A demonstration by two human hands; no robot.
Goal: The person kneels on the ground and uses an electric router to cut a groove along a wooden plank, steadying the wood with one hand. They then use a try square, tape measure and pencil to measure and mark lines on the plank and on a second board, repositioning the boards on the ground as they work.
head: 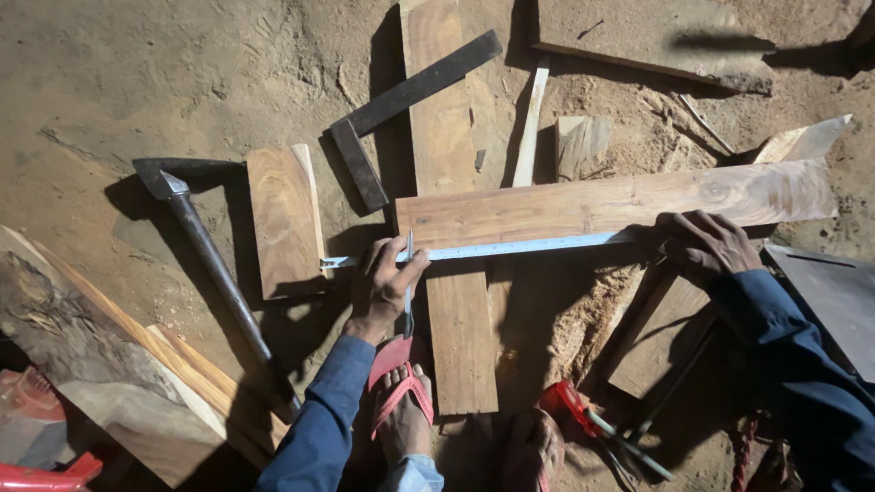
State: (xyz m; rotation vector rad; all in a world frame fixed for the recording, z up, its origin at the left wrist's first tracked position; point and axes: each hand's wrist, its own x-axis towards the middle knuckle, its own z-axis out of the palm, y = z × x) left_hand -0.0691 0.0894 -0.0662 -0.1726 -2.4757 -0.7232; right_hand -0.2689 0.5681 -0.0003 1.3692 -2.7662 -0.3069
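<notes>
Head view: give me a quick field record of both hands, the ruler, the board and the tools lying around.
left hand: presses the metal ruler down near its left end, thin marking tool in its fingers
right hand: pins the ruler's right end
board: lies crosswise over a long plank, ruler along its near edge
try square: on the ground, above left of the board
hammer: on the ground, far left
feet: red sandals

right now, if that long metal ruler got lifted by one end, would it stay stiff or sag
The ruler looks thin and narrow for its length, so it would probably sag and wobble. Lying flat along the plank, pinned by the left hand and right hand, it seems light and apt to slide on smooth wood.
</notes>
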